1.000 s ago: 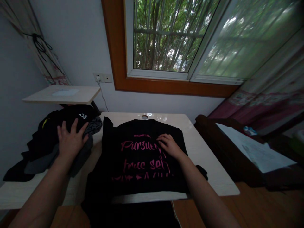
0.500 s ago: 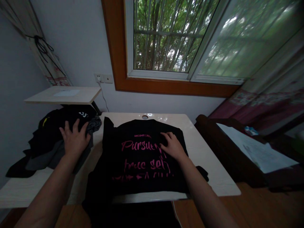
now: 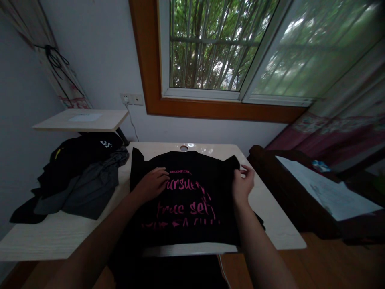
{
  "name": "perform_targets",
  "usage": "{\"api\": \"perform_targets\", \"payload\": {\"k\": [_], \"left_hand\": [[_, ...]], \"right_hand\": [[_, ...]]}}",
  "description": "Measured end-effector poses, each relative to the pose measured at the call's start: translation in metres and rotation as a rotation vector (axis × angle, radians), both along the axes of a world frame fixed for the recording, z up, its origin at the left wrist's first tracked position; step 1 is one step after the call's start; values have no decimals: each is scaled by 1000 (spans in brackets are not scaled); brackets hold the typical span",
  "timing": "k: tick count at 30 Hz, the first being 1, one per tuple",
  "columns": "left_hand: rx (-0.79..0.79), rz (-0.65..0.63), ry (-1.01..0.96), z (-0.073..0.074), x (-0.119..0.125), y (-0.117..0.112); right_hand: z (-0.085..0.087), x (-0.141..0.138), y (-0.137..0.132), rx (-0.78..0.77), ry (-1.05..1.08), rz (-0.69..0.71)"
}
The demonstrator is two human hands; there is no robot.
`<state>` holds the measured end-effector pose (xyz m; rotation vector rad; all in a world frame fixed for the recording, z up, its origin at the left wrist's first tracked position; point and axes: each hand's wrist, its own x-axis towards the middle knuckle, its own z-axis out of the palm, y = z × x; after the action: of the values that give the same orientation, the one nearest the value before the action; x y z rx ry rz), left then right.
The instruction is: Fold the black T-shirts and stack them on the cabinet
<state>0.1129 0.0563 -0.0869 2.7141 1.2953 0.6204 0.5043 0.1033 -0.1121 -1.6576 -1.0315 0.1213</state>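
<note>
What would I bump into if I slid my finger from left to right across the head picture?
Clothes pile → left hand → round table hole → right hand → white paper.

Both arms out in front, bare to the wrist, taking the wearer's straight-ahead as 12 o'clock. Left forearm comes in from 7 o'clock, aimed at about 1; left hand palm down, its back turned up, fingers together, lightly bent, tips toward 2. Right forearm rises from 5, aimed at 11. Right hand is the farther out to the 3 o'clock side, its fingers curled, pinching near the tips. I see the hands well apart.
</note>
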Motion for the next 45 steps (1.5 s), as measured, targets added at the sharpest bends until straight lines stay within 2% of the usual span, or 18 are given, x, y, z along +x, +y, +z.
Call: {"api": "perform_targets", "payload": {"k": [3,5,10,14,18,22,27,31,35,39,45], "left_hand": [[-15,-31,2,-16,17,-3],[-27,-14,-11,-27,19,-5],[-67,39,-82,-43,2,-1],[-78,173,-127,-47,-14,5],[-58,274,-135,-49,-20,8],[-55,284,-135,-49,-20,7],[-48,286,-128,-50,-20,6],[-31,283,-114,-52,-21,8],[-6,283,-110,-54,-21,8],[9,278,-118,-55,-22,7],[8,276,-123,-55,-22,7]], "right_hand": [[-6,26,4,50,151,-213],[-11,37,7,51,193,-262],[-13,35,9,97,102,-246],[-4,23,2,180,-24,-248],[5,14,-7,200,-100,-198],[9,6,-12,188,-233,-48],[9,-4,-11,178,-394,279],[4,-9,-6,77,-466,533],[-9,-10,2,-63,-554,730],[-20,-10,8,-151,-640,793],[-24,-7,10,-182,-687,805]]}}
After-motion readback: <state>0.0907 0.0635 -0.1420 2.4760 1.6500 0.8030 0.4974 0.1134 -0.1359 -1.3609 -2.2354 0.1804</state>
